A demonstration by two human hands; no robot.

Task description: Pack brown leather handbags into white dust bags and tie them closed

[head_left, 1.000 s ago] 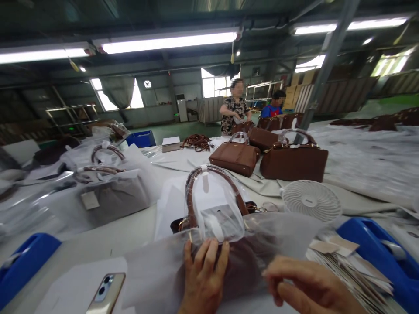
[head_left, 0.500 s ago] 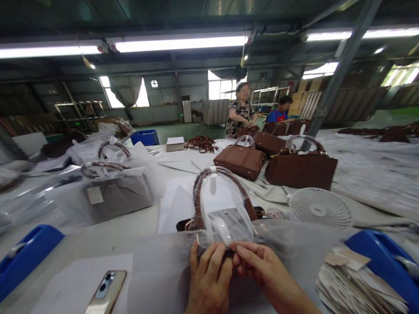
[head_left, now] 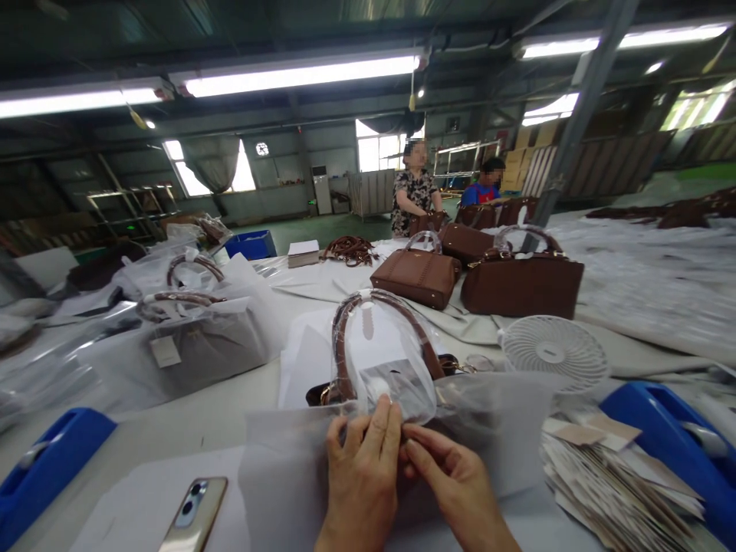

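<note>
A brown handbag, sheathed in translucent wrapping paper [head_left: 287,460], stands before me. Clear plastic covers its upright brown handles [head_left: 341,345], with a white strip of wrap at their top. My left hand [head_left: 365,471] is closed over the bag's top edge; its index and middle fingers reach forward and its thumb is hidden. Close beside it, my right hand [head_left: 451,479] pinches thumb and index finger together at the same edge. What lies in that pinch is too small and covered to make out.
A phone [head_left: 195,514] lies left, near a blue tape dispenser [head_left: 63,452]. At right are a white fan [head_left: 552,353], a stack of cards [head_left: 609,475] and another blue dispenser [head_left: 661,429]. Beyond stand a wrapped bag [head_left: 201,345], brown handbags [head_left: 414,276] and two people.
My left hand's index and middle fingers have come together and reach farther forward over the bag's edge. The right hand keeps its pinch. The whole view has shifted slightly.
</note>
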